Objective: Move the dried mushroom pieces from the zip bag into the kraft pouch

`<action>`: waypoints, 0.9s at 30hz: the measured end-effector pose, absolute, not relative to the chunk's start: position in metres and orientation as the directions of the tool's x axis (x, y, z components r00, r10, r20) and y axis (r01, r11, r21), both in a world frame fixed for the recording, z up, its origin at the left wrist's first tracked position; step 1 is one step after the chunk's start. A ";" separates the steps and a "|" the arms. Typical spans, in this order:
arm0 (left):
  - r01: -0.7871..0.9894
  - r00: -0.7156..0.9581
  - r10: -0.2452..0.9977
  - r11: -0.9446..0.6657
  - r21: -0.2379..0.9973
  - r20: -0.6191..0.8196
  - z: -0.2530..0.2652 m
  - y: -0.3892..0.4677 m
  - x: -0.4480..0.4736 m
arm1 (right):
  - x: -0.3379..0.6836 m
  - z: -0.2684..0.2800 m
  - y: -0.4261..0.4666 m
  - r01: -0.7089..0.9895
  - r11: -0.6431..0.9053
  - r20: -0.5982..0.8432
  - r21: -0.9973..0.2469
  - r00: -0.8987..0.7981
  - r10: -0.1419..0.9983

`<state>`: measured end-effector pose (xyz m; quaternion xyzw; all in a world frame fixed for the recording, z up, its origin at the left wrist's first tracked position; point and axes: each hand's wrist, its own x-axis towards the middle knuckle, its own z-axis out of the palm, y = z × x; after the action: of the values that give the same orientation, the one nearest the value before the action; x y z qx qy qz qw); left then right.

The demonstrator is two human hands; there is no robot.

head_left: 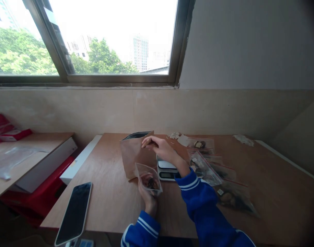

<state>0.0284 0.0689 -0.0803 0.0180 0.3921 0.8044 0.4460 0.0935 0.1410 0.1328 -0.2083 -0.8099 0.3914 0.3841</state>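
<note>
The fingers point(148, 141) of the right hand point(160, 148) are being held pinched together at the open top edge of a brown paper pouch point(136, 154); whether anything small is being gripped between them cannot be told. The pouch is being kept upright on the wooden table point(113, 192), its dark mouth facing upward. The left hand point(148, 198) is being closed around the bottom of a small clear zip bag point(149, 178), which is being held up just in front of the pouch with dark pieces lying inside it. Both wrists are being covered by blue sleeves point(198, 195) with white stripes.

Just behind the right wrist, a small white kitchen scale point(166, 169) is being partly hidden by the arm. To the right of it, several more clear bags with red seal strips point(207, 168) are lying spread over the table, dark contents showing through. A phone point(74, 212) with a dark screen is being propped at the near left edge. Farther left, a second table point(23, 161) is carrying clear plastic and red packages point(4, 130), below a window point(95, 41).
</note>
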 end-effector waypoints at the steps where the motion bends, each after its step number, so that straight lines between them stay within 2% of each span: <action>1: -0.721 -0.589 0.734 -0.289 0.630 -0.338 -0.081 0.069 0.028 | 0.087 0.142 0.151 0.017 0.637 0.510 -0.771 -0.582 0.633; 3: -0.741 -0.574 0.736 -0.281 0.611 -0.358 -0.081 0.069 0.028 | 0.072 0.156 0.172 0.009 0.687 0.566 -0.727 -0.557 0.607; 5: -0.742 -0.571 0.740 -0.281 0.609 -0.354 -0.081 0.068 0.028 | 0.057 0.160 0.189 0.057 0.725 0.560 -0.686 -0.595 0.577; 8: -0.723 -0.574 0.752 -0.280 0.631 -0.324 -0.080 0.068 0.029 | 0.040 0.154 0.202 0.193 0.771 0.477 -0.607 -0.687 0.548; 12: -0.708 -0.580 0.751 -0.272 0.652 -0.316 -0.077 0.068 0.030 | 0.040 0.151 0.198 0.345 0.789 0.379 -0.509 -0.733 0.565; 14: -0.696 -0.589 0.746 -0.273 0.664 -0.311 -0.074 0.067 0.031 | 0.045 0.157 0.195 0.397 0.776 0.250 -0.489 -0.789 0.561; 17: -0.645 -0.616 0.742 -0.281 0.710 -0.266 -0.068 0.064 0.031 | 0.048 0.170 0.195 0.474 0.766 -0.039 -0.435 -0.859 0.510; 20: -0.577 -0.648 0.734 -0.298 0.760 -0.205 -0.063 0.062 0.032 | 0.044 0.180 0.196 0.549 0.756 -0.237 -0.356 -0.836 0.495; 23: -0.579 -0.647 0.733 -0.294 0.761 -0.210 -0.061 0.062 0.032 | 0.043 0.183 0.192 0.547 0.769 -0.197 -0.330 -0.837 0.511; 25: -0.598 -0.641 0.733 -0.290 0.747 -0.228 -0.062 0.063 0.032 | 0.047 0.182 0.183 0.499 0.784 -0.066 -0.368 -0.855 0.514; 27: -0.607 -0.640 0.734 -0.301 0.736 -0.228 -0.064 0.063 0.031 | 0.056 0.178 0.169 0.439 0.797 0.150 -0.414 -0.831 0.536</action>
<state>0.0313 0.0634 -0.0641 0.0759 0.4190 0.8028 0.4174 0.0561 0.1687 0.1784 -0.2596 -0.9389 0.1844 0.1310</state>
